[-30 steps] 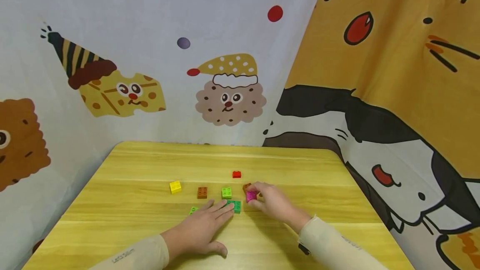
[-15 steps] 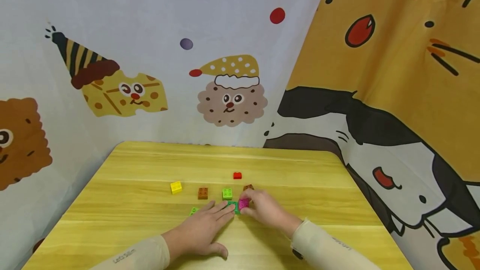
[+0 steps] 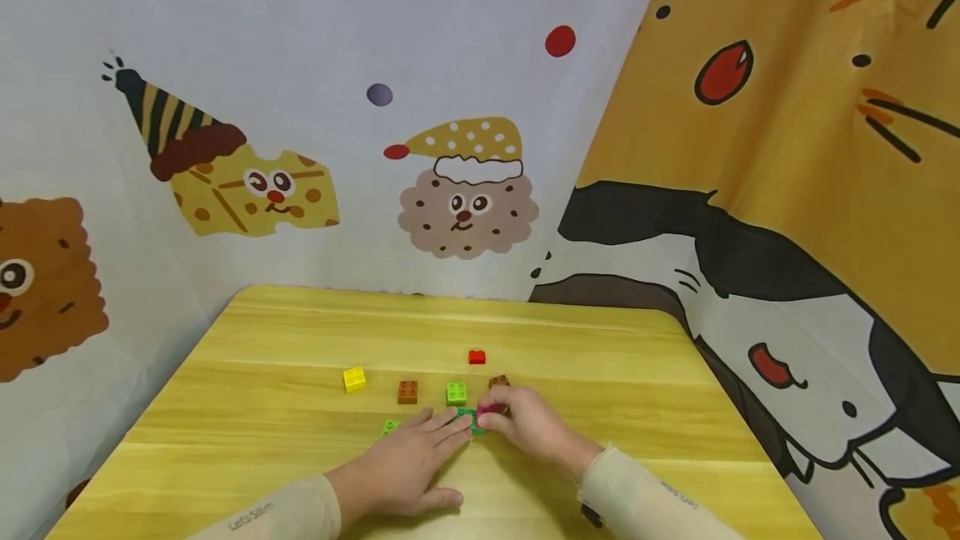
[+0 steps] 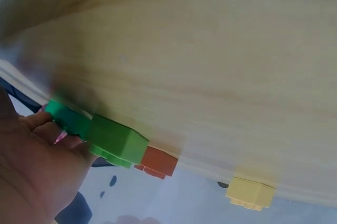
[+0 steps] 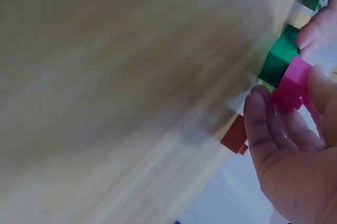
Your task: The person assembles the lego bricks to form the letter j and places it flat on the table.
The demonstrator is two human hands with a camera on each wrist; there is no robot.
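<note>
Nearest: left hand (image 3: 412, 461), low over the table (image 3: 262, 332), fingers straight, thumb out to the side, not wrapped round anything. Fingertips are on the dark green brick (image 5: 280, 56). A front lime brick (image 3: 391, 427) pokes out past that hand, mostly hidden. Right hand (image 3: 528, 425): grip pinches the pink brick (image 5: 292, 83) between thumb and fingers, at the right end of the green one. They look touching — can't tell if pink overlaps the studs or only butts alongside.

Risks, my read: left fingertips only press, so a sideways shove from pink could skid or twist green. Pressure out of line with the studs could tilt pink or make it slip the pinch. Right fingers are close to the right-hand brown brick (image 3: 499, 381), so a knuckle could nudge it.

Farther: rear lime brick (image 3: 456, 393) just behind green, left-hand brown brick (image 3: 407, 392) left of that, yellow brick (image 3: 354, 379) left again. Red brick (image 3: 477, 357) is farthest, on its own. Printed cloth (image 3: 300, 23) behind the table.

Containers: none in view — the other bricks sit straight on the tabletop.
</note>
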